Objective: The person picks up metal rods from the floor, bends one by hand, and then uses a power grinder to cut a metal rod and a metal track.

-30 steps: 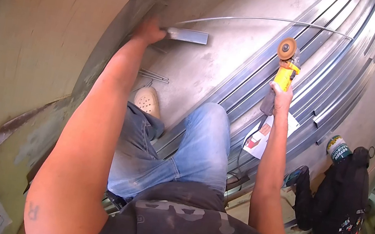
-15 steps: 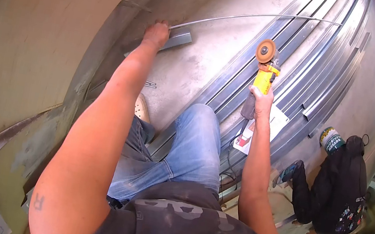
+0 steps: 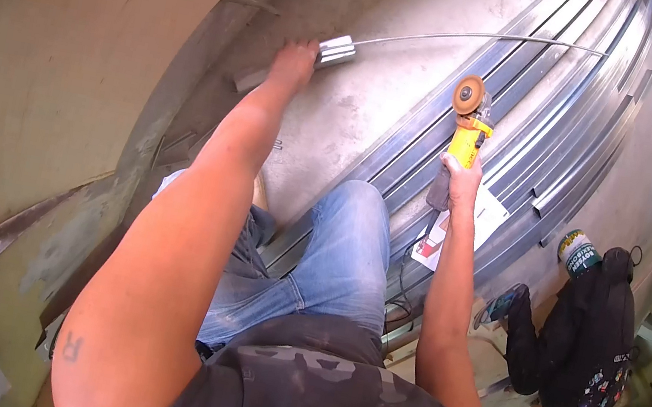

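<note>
The right hand (image 3: 461, 179) is wrapped around a yellow angle grinder (image 3: 464, 147) — lettering on its body too small to read — above long metal channels (image 3: 570, 129) on the floor. At far left, the left hand (image 3: 294, 64) grips a short metal piece (image 3: 337, 50) near a thin rod (image 3: 478, 35). At right, a can (image 3: 580, 253) reads "BOYSEN"; the left upper arm (image 3: 139, 301) bears an "R".

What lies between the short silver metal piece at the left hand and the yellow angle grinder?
In the head view, bare pale grey floor, then, nearest the angle grinder, the edge of long grey metal channels.
</note>
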`<state>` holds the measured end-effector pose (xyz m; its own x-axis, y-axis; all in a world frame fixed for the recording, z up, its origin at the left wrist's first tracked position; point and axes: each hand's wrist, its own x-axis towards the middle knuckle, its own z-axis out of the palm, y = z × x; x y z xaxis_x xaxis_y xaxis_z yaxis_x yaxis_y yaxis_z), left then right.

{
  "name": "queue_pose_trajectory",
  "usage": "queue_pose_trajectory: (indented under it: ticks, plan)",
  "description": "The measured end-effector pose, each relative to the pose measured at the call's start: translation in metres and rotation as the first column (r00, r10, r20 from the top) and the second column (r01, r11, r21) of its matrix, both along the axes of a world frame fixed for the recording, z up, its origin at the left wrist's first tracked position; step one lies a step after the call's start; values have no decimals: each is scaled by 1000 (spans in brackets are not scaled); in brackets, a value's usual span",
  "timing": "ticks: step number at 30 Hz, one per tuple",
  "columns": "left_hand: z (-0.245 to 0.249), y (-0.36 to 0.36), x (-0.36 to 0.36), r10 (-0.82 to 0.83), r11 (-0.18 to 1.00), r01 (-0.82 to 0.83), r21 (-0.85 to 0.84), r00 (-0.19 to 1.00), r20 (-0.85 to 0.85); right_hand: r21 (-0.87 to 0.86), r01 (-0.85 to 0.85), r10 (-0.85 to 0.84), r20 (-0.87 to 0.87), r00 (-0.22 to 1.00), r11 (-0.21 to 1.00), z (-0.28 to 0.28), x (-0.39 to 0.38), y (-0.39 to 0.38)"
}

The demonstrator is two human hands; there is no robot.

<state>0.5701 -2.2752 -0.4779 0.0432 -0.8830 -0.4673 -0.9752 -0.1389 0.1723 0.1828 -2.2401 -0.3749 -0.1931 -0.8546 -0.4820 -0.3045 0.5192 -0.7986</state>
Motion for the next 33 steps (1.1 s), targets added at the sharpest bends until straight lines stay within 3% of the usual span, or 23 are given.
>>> queue_pose_trajectory:
  ticks: [1,5,7,9,11,12,15,18,19,24,26,30,32,33]
  plan:
    - [5,-3,-1,34,994,-34,-102,999,0,10,-10,10,-8,1000,1000,0,3,-1]
    - [20,-10,-13,149,980,-151,-131,989,-27,11,-91,91,-116,989,996,0,9,-7]
    - [10,3,-2,201,966,-222,-134,968,-152,28,-116,118,-118,986,993,-5,7,-3]
    - [15,11,-3,248,966,-251,-68,967,-59,14,-142,143,-126,982,990,-9,13,-9]
    - [12,26,-17,394,901,-392,-185,919,-30,27,-158,160,-94,983,987,-18,12,-8]
    - [7,29,-21,413,893,-409,-189,910,-17,27,-157,159,-74,985,987,-20,13,-10]
    - [-10,45,-33,511,758,-498,-420,855,-90,36,-175,177,-83,981,984,-23,18,-7]
    - [-8,39,-17,502,827,-477,-297,865,9,39,-197,199,-78,977,980,-23,22,-5]
    - [-6,39,-13,444,842,-401,-361,895,40,28,-224,226,-102,969,974,-21,23,-5]
    - [-7,40,-21,394,835,-387,-392,917,-67,16,-232,232,-132,964,973,-22,28,-9]
    - [-2,37,-26,361,873,-416,-254,902,-237,21,-251,251,-162,954,968,-19,28,-19]
    - [-21,27,-18,355,916,-397,-63,872,-336,24,-366,357,-297,886,930,-11,31,-31]
    - [-32,9,0,356,934,-311,173,793,-495,-5,-449,416,-368,831,894,-16,29,-42]
    - [-33,2,6,528,842,-322,433,656,-539,-7,-458,434,-308,846,889,-20,27,-45]
